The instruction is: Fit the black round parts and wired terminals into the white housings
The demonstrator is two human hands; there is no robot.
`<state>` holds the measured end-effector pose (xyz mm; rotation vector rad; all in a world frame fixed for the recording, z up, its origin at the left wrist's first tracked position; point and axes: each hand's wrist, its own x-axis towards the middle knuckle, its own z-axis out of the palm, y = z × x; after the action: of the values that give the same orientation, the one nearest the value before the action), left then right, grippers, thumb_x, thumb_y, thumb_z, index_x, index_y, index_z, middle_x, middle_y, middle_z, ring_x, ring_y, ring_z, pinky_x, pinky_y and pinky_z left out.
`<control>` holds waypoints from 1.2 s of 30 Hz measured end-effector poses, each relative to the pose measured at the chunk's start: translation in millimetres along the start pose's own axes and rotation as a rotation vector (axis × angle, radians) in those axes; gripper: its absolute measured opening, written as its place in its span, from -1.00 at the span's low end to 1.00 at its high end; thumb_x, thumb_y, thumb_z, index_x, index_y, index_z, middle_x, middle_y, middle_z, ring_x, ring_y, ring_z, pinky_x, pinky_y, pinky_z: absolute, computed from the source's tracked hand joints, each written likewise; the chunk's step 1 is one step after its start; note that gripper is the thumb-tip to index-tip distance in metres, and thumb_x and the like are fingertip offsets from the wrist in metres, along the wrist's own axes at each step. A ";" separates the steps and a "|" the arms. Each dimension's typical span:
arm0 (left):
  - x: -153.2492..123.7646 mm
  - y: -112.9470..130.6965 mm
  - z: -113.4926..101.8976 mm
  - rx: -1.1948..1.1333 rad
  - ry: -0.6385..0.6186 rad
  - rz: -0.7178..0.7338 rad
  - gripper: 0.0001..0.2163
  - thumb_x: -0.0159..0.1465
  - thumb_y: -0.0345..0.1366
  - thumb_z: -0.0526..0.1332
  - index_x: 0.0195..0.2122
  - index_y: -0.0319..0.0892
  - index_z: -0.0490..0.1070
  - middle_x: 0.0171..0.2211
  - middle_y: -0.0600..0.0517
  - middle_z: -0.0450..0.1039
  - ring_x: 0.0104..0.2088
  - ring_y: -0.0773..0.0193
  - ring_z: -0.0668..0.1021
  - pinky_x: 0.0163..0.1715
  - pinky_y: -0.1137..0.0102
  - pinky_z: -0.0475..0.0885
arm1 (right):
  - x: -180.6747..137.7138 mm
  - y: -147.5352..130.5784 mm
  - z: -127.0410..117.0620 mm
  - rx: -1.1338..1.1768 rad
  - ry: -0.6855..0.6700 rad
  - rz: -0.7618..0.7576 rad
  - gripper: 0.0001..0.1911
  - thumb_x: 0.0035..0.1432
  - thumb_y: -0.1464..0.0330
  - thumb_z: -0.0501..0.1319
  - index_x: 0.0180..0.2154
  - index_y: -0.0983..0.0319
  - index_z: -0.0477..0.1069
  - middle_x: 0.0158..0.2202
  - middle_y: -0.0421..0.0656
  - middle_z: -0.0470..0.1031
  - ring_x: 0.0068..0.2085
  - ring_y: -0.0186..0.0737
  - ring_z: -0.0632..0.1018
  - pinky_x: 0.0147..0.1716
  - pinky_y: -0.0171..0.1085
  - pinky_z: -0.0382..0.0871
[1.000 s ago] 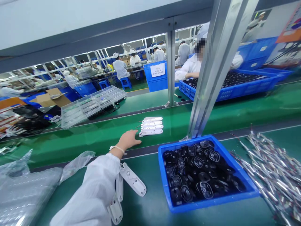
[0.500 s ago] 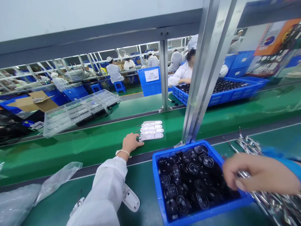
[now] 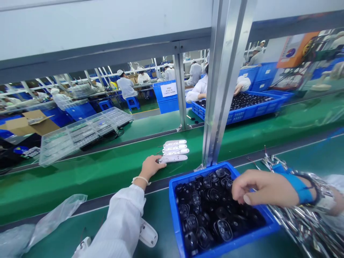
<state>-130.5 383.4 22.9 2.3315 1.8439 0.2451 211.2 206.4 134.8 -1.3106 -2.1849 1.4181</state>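
My left hand (image 3: 150,167) reaches out to the green belt (image 3: 80,172), its fingertips touching the nearest of several white plastic housings (image 3: 174,150) lined up there. My right hand (image 3: 262,186), with a blue wrist band, hovers over the blue bin (image 3: 185,254) of black oval parts (image 3: 212,211). Its fingers are curled down together; I cannot see anything in them. More white housings (image 3: 147,233) lie under my left sleeve.
An aluminium post (image 3: 220,82) rises right behind the blue bin. A heap of shiny metal pieces (image 3: 301,222) lies to the right, clear plastic bags (image 3: 51,222) to the left. Clear trays (image 3: 80,132) and a co-worker's blue crate (image 3: 242,107) sit across the belt.
My right hand has come in from the right and moved over the blue bin. My left hand has stayed at the white housings on the belt.
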 end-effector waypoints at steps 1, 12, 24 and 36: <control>-7.1 1.2 -11.9 -0.004 0.033 -0.006 -0.65 0.18 -0.08 0.16 -0.11 -0.20 0.36 -0.20 -0.04 0.42 -0.23 0.20 0.47 -0.22 0.22 0.38 | 1.1 -4.3 -0.8 -0.024 0.005 -0.014 -0.71 0.07 0.20 0.16 -0.31 0.28 0.50 -0.37 -0.11 0.48 -0.32 -0.25 0.47 -0.31 -0.28 0.36; -226.7 74.1 -132.2 -0.255 0.385 0.065 -0.72 -0.15 -0.27 0.35 -0.34 0.00 0.47 -0.40 0.12 0.47 -0.34 0.16 0.46 -0.29 0.31 0.31 | 47.3 -72.6 70.2 -0.502 0.321 -0.406 -0.32 -0.12 0.24 0.28 0.07 0.27 0.22 -0.07 -0.04 0.38 -0.14 -0.12 0.43 -0.20 -0.21 0.33; -301.1 161.3 -40.5 -1.870 0.694 -0.069 -0.51 -0.17 0.05 0.37 -0.26 -0.11 0.43 -0.38 0.02 0.42 -0.36 0.24 0.48 -0.37 0.38 0.40 | -14.3 -92.2 125.5 -0.367 -0.040 -0.276 -0.82 -0.04 0.27 0.20 -0.43 0.25 0.33 -0.53 -0.25 0.34 -0.51 -0.36 0.29 -0.53 -0.38 0.08; -321.7 207.8 -35.0 -1.770 0.671 -0.035 -0.59 -0.15 -0.08 0.41 -0.25 -0.09 0.50 -0.35 -0.03 0.55 -0.31 0.12 0.57 -0.34 0.36 0.50 | -63.9 -93.1 102.0 -0.278 0.005 -0.439 -0.66 -0.11 0.16 0.30 -0.34 0.27 0.41 -0.47 -0.22 0.40 -0.48 -0.39 0.35 -0.53 -0.41 0.21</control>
<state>-14.5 23.7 94.1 0.8911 0.8179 1.8163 135.1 81.4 176.3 -0.8214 -2.5292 0.9721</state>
